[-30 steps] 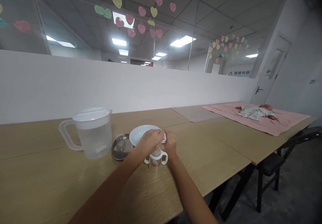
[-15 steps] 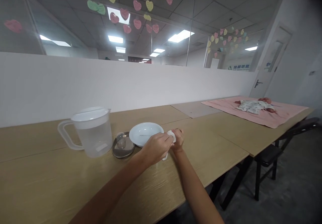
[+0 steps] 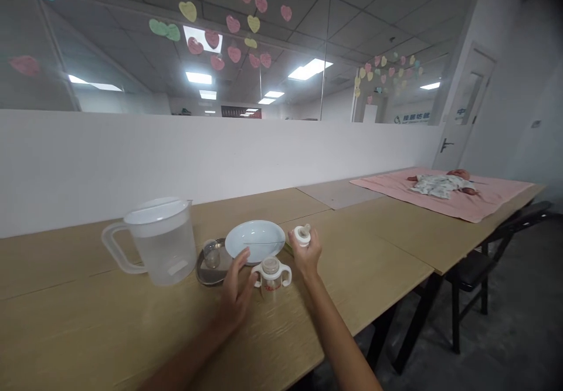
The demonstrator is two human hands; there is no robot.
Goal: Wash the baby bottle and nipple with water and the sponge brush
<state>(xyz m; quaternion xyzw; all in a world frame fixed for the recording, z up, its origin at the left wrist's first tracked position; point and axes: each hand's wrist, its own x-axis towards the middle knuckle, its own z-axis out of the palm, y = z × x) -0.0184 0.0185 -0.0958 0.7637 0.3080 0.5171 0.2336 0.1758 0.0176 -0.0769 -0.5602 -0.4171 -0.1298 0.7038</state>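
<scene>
My right hand [image 3: 307,254] is closed around a white bottle collar with a teat [image 3: 302,235], held up off the table. A small clear baby bottle [image 3: 271,282] with two white handles and no collar stands upright on the table between my hands. My left hand [image 3: 236,288] is beside it, fingers apart, the thumb close to the left handle; whether it touches cannot be made out. Just behind the bottle is a white dish [image 3: 255,235] with a thin rod lying in it. To its left, a metal tray [image 3: 222,265] holds a small clear cup [image 3: 212,254].
A large clear plastic jug [image 3: 165,250] with a handle stands at the left. On the far right, a baby doll [image 3: 437,186] in patterned clothes lies on a pink cloth [image 3: 479,207]. A white wall with glass above runs behind the table [image 3: 373,250]; a dark chair [image 3: 475,276] is at the right.
My hands were together at the white collar; now they are apart. The teat and collar are in my right hand, while my left has moved down and left, exposing the bottle.
</scene>
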